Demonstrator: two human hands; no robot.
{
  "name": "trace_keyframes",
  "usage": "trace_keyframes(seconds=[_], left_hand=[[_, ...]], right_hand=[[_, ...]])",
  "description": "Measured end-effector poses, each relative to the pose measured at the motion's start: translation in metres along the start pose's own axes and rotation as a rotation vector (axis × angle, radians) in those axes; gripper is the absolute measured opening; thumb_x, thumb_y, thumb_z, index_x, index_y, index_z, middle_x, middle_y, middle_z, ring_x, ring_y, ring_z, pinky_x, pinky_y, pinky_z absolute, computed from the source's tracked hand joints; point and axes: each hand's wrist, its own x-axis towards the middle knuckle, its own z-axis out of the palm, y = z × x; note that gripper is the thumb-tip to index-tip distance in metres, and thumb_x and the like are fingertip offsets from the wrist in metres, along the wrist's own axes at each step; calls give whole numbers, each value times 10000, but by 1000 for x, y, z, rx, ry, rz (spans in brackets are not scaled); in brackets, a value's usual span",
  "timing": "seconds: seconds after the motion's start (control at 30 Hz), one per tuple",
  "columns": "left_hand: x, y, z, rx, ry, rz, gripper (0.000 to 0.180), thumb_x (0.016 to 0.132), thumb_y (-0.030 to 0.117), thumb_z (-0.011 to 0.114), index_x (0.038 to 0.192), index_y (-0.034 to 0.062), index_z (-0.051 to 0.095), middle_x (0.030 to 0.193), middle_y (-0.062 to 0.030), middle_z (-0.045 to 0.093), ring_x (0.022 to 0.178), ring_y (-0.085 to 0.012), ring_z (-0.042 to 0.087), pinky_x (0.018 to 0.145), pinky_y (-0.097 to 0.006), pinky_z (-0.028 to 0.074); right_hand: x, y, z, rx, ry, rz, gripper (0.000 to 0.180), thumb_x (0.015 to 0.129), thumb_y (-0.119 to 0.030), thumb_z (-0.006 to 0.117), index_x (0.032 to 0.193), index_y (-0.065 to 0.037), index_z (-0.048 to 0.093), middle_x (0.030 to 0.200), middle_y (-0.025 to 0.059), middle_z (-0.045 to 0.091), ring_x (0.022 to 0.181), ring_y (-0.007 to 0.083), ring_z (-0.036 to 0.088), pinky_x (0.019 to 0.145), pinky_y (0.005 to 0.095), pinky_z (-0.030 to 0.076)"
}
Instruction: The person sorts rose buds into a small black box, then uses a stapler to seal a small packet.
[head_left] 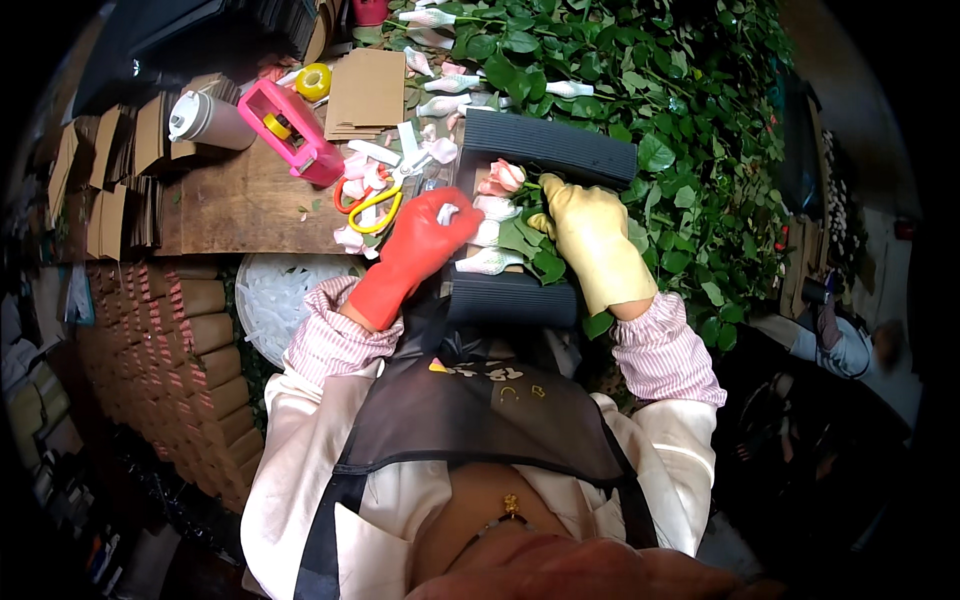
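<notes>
My right hand, in a pale yellow rubber glove, is closed around the stem of a pink rose. The bloom points left, toward my other hand. My left hand wears a red rubber glove, its fingers curled in. A small white piece shows at those fingers; its kind I cannot make out. Beside the left fingertips lie several rose heads in white net sleeves, between a ridged dark upper pad and a similar lower pad. Green leaves hang between the hands.
Scissors with yellow handles lie among loose petals on the wooden table. Nearby stand a pink tape dispenser, a white bottle and cardboard sheets. Leafy rose stems are heaped at right. Below left sits a white tub.
</notes>
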Motion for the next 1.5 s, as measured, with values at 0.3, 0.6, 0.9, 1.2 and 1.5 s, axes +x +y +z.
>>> trace_keyframes(seconds=[0.3, 0.6, 0.9, 1.2, 1.5], left_hand=[[-20, 25, -78, -579, 423, -35, 70, 981, 176, 729, 961, 116, 699, 893, 16, 694, 762, -52, 611, 603, -223, 461], [-35, 30, -23, 336, 82, 45, 297, 936, 348, 817, 1003, 93, 682, 1009, -120, 752, 905, -200, 722, 779, -373, 551], [-21, 12, -13, 380, -149, 3, 334, 947, 400, 803, 1056, 91, 736, 1048, -148, 742, 974, -372, 699, 850, -442, 545], [-31, 18, -62, -303, -29, -187, 157, 1046, 212, 689, 1063, 57, 704, 981, -32, 756, 966, -133, 686, 820, -310, 537], [-37, 31, -37, 222, -172, -28, 340, 945, 389, 814, 1056, 92, 691, 912, -95, 730, 879, -262, 714, 827, -390, 550]], right_hand=[[-17, 9, -16, 117, 145, -45, 552, 920, -461, 782, 1343, -120, 677, 833, 145, 765, 779, 351, 756, 733, 450, 615], [-31, -12, -18, 70, -40, -191, 128, 946, -230, 689, 1013, -137, 745, 818, 127, 770, 778, 323, 774, 664, 452, 598], [-30, -14, 4, -65, -112, -151, 177, 969, -244, 672, 1020, -84, 726, 847, 103, 785, 744, 299, 786, 583, 449, 588], [-39, -5, 5, -17, -22, -129, 283, 1033, -336, 642, 964, -64, 679, 739, 111, 741, 658, 308, 751, 547, 476, 567], [-45, -18, -36, 223, -57, -278, 255, 975, -305, 738, 896, -71, 677, 750, 170, 702, 709, 398, 705, 665, 494, 560]])
